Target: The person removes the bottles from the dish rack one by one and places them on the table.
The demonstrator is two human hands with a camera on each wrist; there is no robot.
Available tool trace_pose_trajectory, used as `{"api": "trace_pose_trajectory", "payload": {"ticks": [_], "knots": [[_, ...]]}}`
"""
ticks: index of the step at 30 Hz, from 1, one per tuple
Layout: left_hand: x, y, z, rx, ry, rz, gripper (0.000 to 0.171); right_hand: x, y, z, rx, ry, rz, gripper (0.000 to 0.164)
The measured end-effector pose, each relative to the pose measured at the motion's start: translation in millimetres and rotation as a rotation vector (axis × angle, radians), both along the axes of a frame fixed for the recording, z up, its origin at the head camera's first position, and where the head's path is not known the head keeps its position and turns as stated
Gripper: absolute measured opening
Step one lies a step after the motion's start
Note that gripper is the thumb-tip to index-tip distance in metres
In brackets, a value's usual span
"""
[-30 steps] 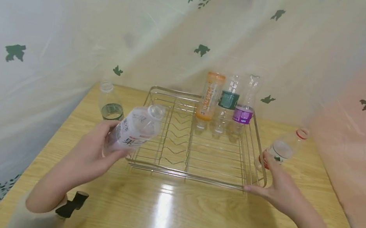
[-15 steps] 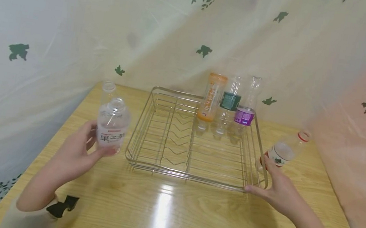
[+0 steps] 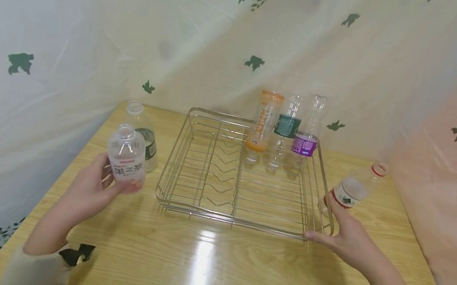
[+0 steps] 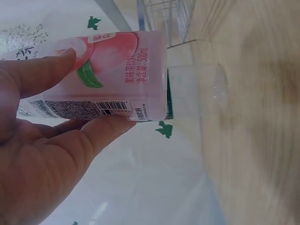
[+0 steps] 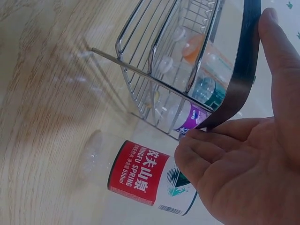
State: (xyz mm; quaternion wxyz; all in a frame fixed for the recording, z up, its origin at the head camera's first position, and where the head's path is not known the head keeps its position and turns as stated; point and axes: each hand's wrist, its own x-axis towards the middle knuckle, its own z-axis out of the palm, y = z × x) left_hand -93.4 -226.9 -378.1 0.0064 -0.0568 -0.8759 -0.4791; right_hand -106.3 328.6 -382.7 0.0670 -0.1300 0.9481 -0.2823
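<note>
My left hand (image 3: 86, 188) grips a clear plastic drink bottle (image 3: 125, 161) with a pink peach label, thumb on one side and fingers on the other. The bottle is uncapped and nearly upright, left of the wire dish rack (image 3: 234, 221). It partly covers a green-labelled bottle (image 3: 146, 140) standing behind it. In the left wrist view, the held bottle's base (image 4: 161, 75) shows above the tabletop. My right hand (image 3: 351, 237) holds the rack's front right corner, thumb at the front rim and fingers at the side rim. Beyond those fingers stands a red-labelled bottle (image 5: 140, 171).
Inside the rack, at its back right, an orange-labelled bottle (image 3: 263, 120), a dark green-labelled bottle (image 3: 287, 126) and a purple-labelled bottle (image 3: 305, 145) stand side by side. The wooden table (image 3: 236, 271) meets a leaf-patterned curtain (image 3: 205, 60) at the back and sides.
My left hand has carried the peach bottle left, from over the rack's left edge to in front of the green-labelled bottle, turning it more upright. My right hand stays at the rack corner.
</note>
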Motion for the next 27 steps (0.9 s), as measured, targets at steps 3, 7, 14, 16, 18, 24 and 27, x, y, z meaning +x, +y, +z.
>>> {"api": "trace_pose_trajectory", "payload": {"ticks": [3,7,14,16,18,24,27], "knots": [[-3.7,-2.0,-7.1,0.018,0.002,-0.007,0.079,0.3,-0.6,1.0,0.003,-0.005,-0.003,0.118],[-8.5,-3.1,-14.6,0.042,0.008,-0.012,0.074,0.8,-1.5,2.0,0.0,-0.014,-0.005,0.118],[-16.4,-7.1,-26.9,0.049,-0.018,-0.01,0.075,1.5,-2.9,2.8,0.009,-0.022,-0.01,0.116],[-18.4,-7.7,-29.8,0.058,-0.019,-0.016,0.076,2.0,-2.6,2.8,0.007,-0.021,-0.013,0.115],[-19.9,-8.3,-32.2,0.066,-0.021,-0.02,0.075,2.2,-2.3,2.6,0.006,-0.021,-0.015,0.113],[-22.4,-9.2,-37.6,0.059,-0.034,-0.03,0.072,2.3,-2.3,1.5,0.015,-0.011,-0.018,0.114],[-23.5,-9.4,-39.9,0.063,-0.033,-0.038,0.072,2.2,-2.4,0.8,0.017,-0.007,-0.017,0.115]]}}
